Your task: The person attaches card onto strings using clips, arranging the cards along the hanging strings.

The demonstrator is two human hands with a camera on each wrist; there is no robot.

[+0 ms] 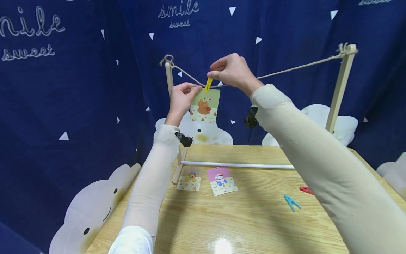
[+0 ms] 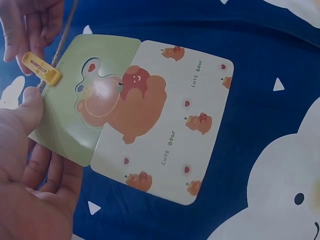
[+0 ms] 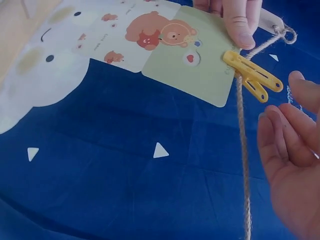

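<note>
A green and white bear card point(image 1: 204, 106) hangs by its top edge from a twine rope point(image 1: 299, 67). The yellow clothespin point(image 3: 252, 72) bites over the card's edge and the rope together. At the card's upper left corner, my left hand point(image 1: 182, 100) pinches it between thumb and fingers, with the fingers behind it in the left wrist view. My right hand point(image 3: 292, 145) is just off the clothespin's handles. Its thumb and loosely bent fingers are parted, and a small gap shows between them and the pin in the right wrist view.
Wooden posts point(image 1: 340, 88) hold up the rope, with a white bar point(image 1: 238, 164) low between them. On the table point(image 1: 253, 218) lie a lion card point(image 1: 189, 181), a pink-topped card point(image 1: 222, 181), a blue clothespin point(image 1: 291, 202) and a red clothespin point(image 1: 306, 190). A navy curtain point(image 1: 133, 77) hangs behind.
</note>
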